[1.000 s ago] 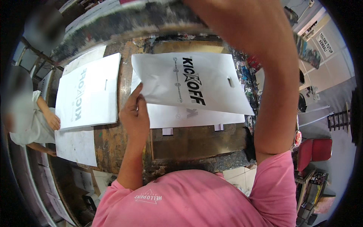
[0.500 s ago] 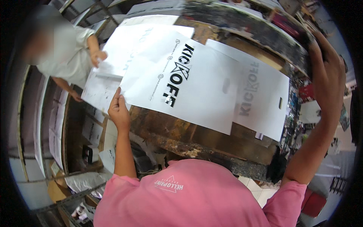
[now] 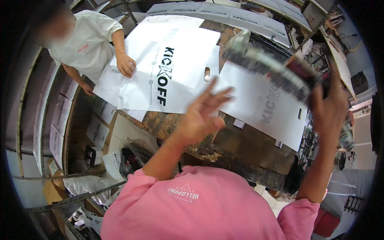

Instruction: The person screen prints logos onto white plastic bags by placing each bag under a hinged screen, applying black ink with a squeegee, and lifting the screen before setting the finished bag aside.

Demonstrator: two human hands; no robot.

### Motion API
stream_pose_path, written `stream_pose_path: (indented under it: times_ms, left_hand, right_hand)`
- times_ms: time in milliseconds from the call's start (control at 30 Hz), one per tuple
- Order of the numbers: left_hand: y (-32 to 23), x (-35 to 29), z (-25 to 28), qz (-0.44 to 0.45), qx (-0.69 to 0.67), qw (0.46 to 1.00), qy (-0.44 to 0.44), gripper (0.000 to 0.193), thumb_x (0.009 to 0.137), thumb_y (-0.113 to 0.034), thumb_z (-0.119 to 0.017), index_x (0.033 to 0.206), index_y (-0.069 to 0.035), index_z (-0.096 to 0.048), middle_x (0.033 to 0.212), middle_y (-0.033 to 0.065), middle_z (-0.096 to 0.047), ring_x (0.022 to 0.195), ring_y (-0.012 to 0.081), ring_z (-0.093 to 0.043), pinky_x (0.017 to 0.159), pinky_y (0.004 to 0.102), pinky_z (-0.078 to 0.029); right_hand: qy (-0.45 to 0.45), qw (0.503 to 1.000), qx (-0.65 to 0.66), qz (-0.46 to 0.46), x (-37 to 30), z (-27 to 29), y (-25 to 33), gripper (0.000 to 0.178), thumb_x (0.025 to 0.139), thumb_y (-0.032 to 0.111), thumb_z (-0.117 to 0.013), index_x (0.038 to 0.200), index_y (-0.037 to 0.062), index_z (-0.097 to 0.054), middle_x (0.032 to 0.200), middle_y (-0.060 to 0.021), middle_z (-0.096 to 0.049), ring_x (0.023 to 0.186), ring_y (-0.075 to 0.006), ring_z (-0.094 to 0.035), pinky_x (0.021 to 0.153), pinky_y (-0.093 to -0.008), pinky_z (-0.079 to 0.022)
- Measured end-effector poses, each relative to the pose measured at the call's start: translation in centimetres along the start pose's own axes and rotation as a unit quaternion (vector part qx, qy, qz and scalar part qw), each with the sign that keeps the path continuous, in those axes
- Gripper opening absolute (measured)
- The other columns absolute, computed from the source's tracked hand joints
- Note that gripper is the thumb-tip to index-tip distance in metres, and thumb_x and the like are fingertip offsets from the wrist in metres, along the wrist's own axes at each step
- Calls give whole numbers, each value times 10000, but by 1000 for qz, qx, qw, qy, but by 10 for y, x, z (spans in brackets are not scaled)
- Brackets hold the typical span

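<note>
My left hand is raised over the table's near side, fingers spread, holding nothing. To its left lies a flat white bag with black print and an oval handle slot; a co-worker's hand rests on its far left. Another white bag lies flat on the board to the right, a faint grey print showing on it. My right hand, smeared by motion, seems closed round the right end of a dark printing frame. The blurred frame is tilted above the far part of that bag.
The worn wooden table has a rough, paint-caked near edge. Across from me, a rack holds more printed white bags. A co-worker in a white shirt stands at the left, beside metal shelving. Several cables and tools crowd the right side.
My left hand has let go of the printed bag and moved right. The bag now lies farther left, under the co-worker's hand. My right hand has come down, and the frame with it.
</note>
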State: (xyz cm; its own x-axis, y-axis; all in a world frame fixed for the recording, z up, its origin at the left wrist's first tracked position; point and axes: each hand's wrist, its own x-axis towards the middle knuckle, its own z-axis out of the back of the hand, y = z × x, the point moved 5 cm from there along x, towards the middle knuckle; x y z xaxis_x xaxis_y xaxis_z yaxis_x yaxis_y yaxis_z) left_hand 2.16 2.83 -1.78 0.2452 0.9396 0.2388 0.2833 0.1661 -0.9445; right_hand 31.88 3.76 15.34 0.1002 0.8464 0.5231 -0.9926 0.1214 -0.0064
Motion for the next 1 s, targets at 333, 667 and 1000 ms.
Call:
stream_pose_path:
  times_ms: [333,667,1000]
  left_hand:
    - [135,-75,-20,346,-305,878,-131,1110,916,-857,-331,1471,105,-314,1424,305,-485,1345,401,-503,1168,526,-398]
    - [164,-93,-7,337,-284,886,-141,1041,923,-852,-267,1362,74,-447,1310,241,-590,1268,382,-575,1135,561,-430]
    - [180,-108,9,280,-378,874,-120,967,865,-882,-326,1240,-69,-691,1389,186,-615,1322,381,-556,1141,641,-389]
  right_hand:
    - [257,932,233,108,-171,-142,7,397,874,337,-736,1176,85,-678,954,-119,-652,954,-326,-626,837,-451,-516]
    - [178,959,171,137,-90,-246,-17,496,763,270,-823,1187,87,-643,1061,-85,-639,961,-306,-620,785,-429,-540]
    - [201,963,101,148,126,-378,-72,465,953,565,-587,1071,132,-708,1005,-144,-720,998,-366,-694,819,-515,-552]
